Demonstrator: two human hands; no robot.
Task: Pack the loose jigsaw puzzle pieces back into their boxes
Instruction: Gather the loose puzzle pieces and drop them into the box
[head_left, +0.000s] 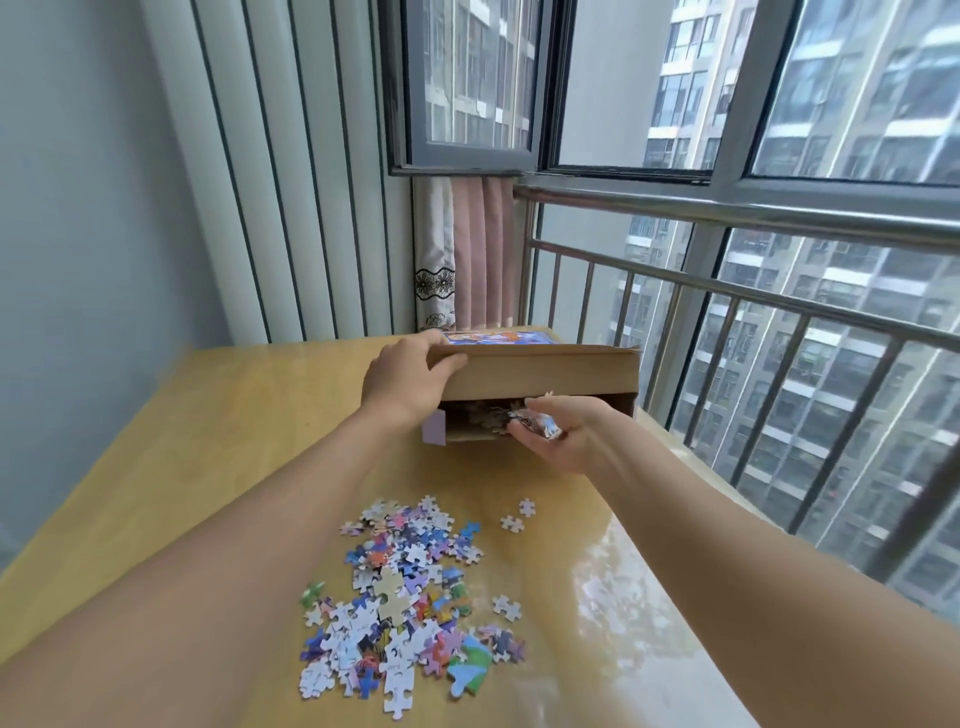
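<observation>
The left hand (402, 382) grips the upper near corner of the puzzle box (540, 387), thumb along the front of the raised cardboard flap and fingers curled over its top edge. The box lies on the wooden table (171, 441) with its open side toward the person; brown-backed pieces are visible inside the opening, directly between the two hands. The right hand (558, 434) is at the mouth of the box, just right of and slightly below the left hand, palm turned up and fingers curled around a small handful of puzzle pieces (535, 423). The two hands are near each other but not touching. The main heap of loose pieces (410, 597) lies on the table well short of both hands, under the space between the forearms, closer to the person. A few stray pieces (519, 517) sit apart from the heap, below the right wrist. A railing (727, 306) and window stand beyond the right hand.
</observation>
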